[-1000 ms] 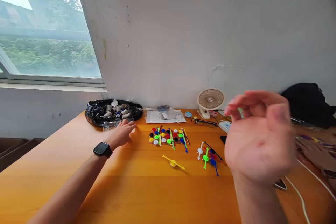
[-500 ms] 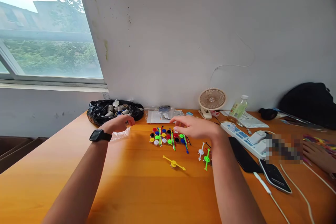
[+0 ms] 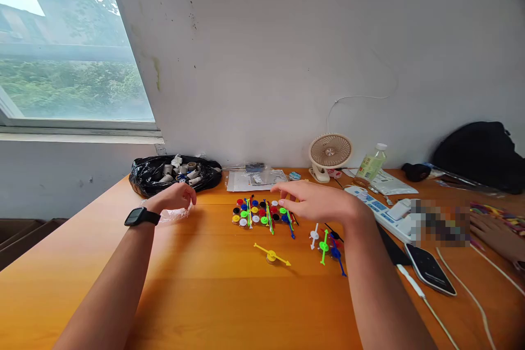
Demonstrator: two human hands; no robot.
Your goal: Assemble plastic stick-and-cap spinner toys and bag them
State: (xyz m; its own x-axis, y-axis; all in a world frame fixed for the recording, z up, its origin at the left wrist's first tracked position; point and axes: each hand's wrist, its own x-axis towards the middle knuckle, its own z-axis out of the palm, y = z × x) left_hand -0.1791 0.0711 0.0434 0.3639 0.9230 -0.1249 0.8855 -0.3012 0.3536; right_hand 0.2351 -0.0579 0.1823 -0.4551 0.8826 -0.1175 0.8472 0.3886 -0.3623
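Observation:
My left hand [image 3: 174,197], with a black watch on its wrist, is at the left with fingers curled down over a crumpled clear plastic sheet or bag [image 3: 174,215]. The fingertips are partly hidden. My right hand [image 3: 314,199] hovers open, fingers apart, at the right end of a cluster of small coloured discs [image 3: 255,219] and a few rows of thin arrow pointers [image 3: 269,216]. Nearer me lies a yellow arrow spinner [image 3: 271,256] on a round base. Beside my right forearm are a white spinner [image 3: 314,235], a green one [image 3: 324,246] and a blue one [image 3: 336,253].
A black bag of cardboard rolls [image 3: 141,175] stands at the back left. Papers [image 3: 241,181], a small fan [image 3: 330,151] and a bottle [image 3: 371,165] line the wall. At the right are a power strip [image 3: 379,210], a phone [image 3: 430,268], cables and another person's hand [image 3: 492,235].
My left hand has moved left, and the clear plastic has shifted left with it. My right hand has moved slightly right, uncovering the blue spinner by the forearm. The view has turned a little.

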